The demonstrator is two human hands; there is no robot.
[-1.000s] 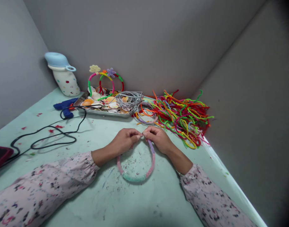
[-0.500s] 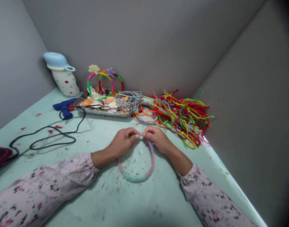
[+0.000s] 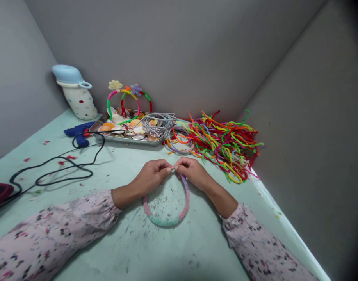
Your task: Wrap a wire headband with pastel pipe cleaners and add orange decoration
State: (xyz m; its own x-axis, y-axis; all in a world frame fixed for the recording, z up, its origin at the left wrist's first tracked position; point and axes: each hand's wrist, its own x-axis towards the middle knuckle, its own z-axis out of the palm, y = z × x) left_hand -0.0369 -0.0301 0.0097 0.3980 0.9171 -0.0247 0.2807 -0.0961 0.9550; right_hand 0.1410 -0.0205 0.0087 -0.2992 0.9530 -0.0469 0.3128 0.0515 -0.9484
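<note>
A ring wrapped in fuzzy pipe cleaner [image 3: 166,221], banded in pink, mint green and lilac, hangs round and tilted below my hands over the table. My left hand [image 3: 153,176] pinches it near the top left, thumb against fingertips. Just beside it, almost touching, my right hand [image 3: 193,171] pinches the top right, close above the lilac band. A bit of pale pink shows between the fingertips; the rest of the ring's top is hidden by my fingers.
A metal tray [image 3: 132,140] holds shells, two finished-looking flower rings and a grey wire coil [image 3: 158,124]. Pipe cleaners [image 3: 225,144] heap at right. A blue glue gun [image 3: 79,130], black cable [image 3: 64,177], bottle [image 3: 79,99] and red-edged phone-like object [image 3: 1,194] are at left.
Both hands stay pinched on the ring, their fingertips slightly closer together. The whole scene has shifted a little to the left in view.
</note>
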